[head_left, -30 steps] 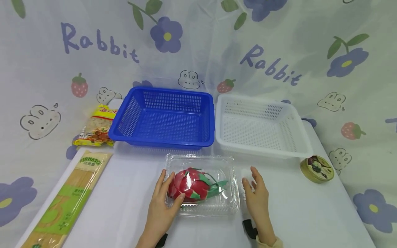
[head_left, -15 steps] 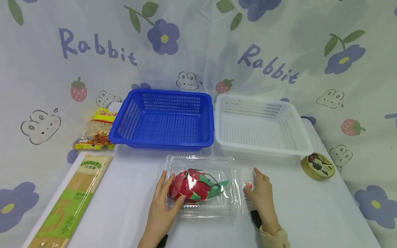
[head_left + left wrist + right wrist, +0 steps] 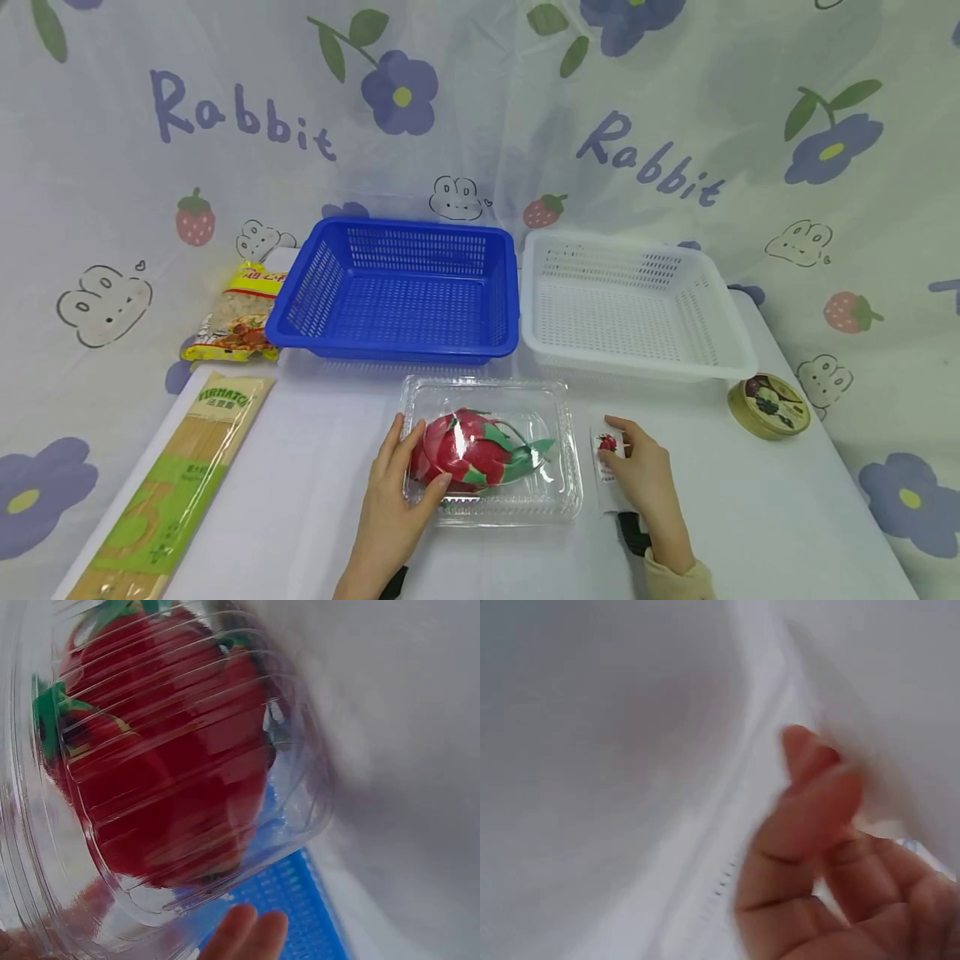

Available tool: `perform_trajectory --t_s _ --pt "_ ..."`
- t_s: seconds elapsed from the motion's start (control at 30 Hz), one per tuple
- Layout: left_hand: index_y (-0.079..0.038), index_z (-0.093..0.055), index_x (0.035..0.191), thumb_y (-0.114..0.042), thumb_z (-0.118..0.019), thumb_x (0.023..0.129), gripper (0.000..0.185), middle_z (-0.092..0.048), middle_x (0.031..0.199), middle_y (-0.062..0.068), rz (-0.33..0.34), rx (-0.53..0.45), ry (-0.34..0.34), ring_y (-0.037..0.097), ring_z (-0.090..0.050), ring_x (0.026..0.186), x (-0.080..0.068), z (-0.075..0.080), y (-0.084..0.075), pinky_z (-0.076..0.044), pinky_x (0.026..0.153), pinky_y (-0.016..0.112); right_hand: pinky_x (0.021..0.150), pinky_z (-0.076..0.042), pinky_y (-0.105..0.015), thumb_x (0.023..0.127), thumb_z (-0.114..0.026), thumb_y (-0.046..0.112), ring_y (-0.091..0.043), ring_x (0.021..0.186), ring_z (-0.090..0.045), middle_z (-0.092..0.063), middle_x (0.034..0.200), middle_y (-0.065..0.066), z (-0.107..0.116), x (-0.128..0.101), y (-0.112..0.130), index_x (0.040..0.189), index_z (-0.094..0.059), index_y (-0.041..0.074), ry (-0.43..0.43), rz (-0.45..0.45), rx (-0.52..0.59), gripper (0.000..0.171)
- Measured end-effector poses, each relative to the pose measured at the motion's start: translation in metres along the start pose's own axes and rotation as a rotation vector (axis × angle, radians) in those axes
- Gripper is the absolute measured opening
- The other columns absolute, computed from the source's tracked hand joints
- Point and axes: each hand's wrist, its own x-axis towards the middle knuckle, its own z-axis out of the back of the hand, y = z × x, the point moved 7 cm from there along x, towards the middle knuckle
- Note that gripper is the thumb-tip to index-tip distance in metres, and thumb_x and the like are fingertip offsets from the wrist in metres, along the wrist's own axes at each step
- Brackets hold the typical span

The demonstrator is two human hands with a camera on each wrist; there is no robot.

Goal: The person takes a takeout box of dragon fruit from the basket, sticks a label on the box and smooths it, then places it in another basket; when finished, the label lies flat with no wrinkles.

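One person's left hand comes in from the near edge and rests against the left end of a clear plastic box, its fingers nearly straight and pointing away from the body. Its thumb stands apart from them, lying over the near left corner, so the hand touches the box with a loose, spread hold. Under the clear lid lies a red dragon fruit, its green tip towards the right; the left wrist view shows two fingertips just beside the box wall.

The right hand angles inward from a beige sleeve, a black strap near the wrist. Its thumb and forefinger come together, pinching a small white packet with a red print, just right of the box. The right wrist view is blurred, and whether the packet is off the white table cannot be told.

Beyond the box, a blue basket and a white basket stand side by side. A round gold tin sits near the white one; a yellow bag and a noodle pack lie at the left.
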Motion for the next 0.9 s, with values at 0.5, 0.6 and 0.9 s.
perform_trajectory --t_s 0.5,0.6,0.9 --pt "-0.01 -0.059 0.129 -0.003 -0.084 0.068 0.066 -0.041 0.148 0.02 -0.21 0.104 -0.187 0.046 -0.033 0.136 0.003 0.013 -0.039 -0.043 0.092 0.07 0.065 -0.058 -0.019 0.084 -0.073 0.002 0.001 0.088 -0.068 -0.072 0.112 -0.008 0.037 -0.05 0.088 0.122 -0.063 0.007 -0.129 0.14 0.538 0.04" --pt "-0.01 -0.061 0.126 0.0 -0.081 0.071 0.06 -0.046 0.145 0.017 -0.289 0.031 -0.225 0.042 -0.039 0.134 0.002 0.016 -0.056 -0.048 0.092 0.063 0.065 -0.058 -0.02 0.082 -0.073 -0.002 -0.003 0.087 -0.069 -0.074 0.103 0.006 0.035 -0.06 0.104 0.12 -0.064 0.004 -0.125 0.203 0.604 0.04" --pt "-0.007 -0.064 0.12 -0.013 -0.072 0.085 0.037 -0.06 0.132 0.015 -0.518 -0.198 -0.293 0.028 -0.048 0.131 0.0 0.013 -0.096 -0.034 0.113 0.022 0.069 -0.057 -0.021 0.079 -0.072 -0.008 -0.005 0.087 -0.069 -0.074 0.097 0.009 0.016 -0.082 0.133 0.117 -0.064 0.0 -0.044 0.348 0.67 0.04"
